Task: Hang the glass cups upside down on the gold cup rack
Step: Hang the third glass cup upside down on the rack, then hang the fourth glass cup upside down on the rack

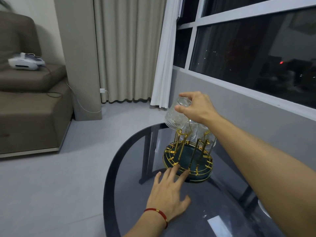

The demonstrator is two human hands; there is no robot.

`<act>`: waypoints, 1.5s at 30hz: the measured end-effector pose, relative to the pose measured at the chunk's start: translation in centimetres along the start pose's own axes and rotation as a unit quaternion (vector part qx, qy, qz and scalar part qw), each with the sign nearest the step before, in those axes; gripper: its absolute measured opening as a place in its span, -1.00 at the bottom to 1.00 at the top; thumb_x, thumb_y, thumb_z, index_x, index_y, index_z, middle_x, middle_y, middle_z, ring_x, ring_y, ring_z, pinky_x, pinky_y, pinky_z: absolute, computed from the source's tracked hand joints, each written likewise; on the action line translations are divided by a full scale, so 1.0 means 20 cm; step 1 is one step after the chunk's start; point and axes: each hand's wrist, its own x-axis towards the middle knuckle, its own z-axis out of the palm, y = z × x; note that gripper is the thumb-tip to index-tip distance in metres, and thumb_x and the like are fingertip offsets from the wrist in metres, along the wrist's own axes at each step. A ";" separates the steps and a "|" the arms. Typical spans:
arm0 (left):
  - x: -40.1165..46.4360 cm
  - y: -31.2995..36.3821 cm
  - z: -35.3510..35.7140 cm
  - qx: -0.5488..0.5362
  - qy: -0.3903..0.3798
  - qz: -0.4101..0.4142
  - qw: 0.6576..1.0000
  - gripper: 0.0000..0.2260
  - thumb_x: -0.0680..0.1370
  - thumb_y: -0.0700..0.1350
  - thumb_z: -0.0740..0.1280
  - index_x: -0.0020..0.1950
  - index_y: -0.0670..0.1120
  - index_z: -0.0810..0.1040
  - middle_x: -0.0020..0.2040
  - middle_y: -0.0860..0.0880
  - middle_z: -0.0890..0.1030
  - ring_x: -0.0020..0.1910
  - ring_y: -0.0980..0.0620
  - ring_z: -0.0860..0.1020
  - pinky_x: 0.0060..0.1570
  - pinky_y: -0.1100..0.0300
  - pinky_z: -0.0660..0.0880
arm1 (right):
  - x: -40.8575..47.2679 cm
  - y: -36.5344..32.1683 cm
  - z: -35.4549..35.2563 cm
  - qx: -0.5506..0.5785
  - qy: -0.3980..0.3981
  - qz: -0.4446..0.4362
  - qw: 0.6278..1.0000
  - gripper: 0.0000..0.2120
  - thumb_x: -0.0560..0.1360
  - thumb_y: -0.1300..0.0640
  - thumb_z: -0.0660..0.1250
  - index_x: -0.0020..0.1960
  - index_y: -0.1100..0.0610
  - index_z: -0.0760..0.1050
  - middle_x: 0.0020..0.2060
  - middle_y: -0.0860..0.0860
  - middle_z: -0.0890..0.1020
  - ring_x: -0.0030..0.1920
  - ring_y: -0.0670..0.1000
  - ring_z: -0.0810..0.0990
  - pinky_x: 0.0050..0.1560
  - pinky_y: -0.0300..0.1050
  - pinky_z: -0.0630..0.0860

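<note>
The right hand [196, 106] gripped a glass cup [177, 113] by its base, fingertips closed round the upturned bottom, so that the mouth faced down and to the left, tilted rather than plumb. This grip appeared chosen to leave the rim free to pass over a prong. The cup sat just below and left of the hand, slightly above centre of the frame, with its rim close above the nearest free gold prong [178, 134] of the cup rack [188, 158]; contact between rim and prong could not be confirmed. Two further cups [204, 135] already hung inverted on the prongs at the rack's right, partly hidden behind the right wrist. The left hand [168, 194], at lower centre, lay flat and spread on the dark glass table [130, 194], fingertips touching the rack's round base rim, holding nothing; it seemingly steadied the rack against tipping while the cup was lowered.
</note>
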 end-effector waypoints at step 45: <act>-0.07 0.80 -0.01 -0.103 -0.030 0.103 0.989 -0.41 0.49 -0.07 0.36 0.51 -0.06 0.33 0.48 -0.09 0.38 0.47 -0.11 0.32 0.41 -0.07 0.36 | -1.71 0.71 -0.50 -0.097 0.198 0.301 0.928 -0.34 0.38 -0.02 0.55 0.43 0.07 0.44 0.39 0.14 0.45 0.43 0.22 0.38 0.42 0.18 0.33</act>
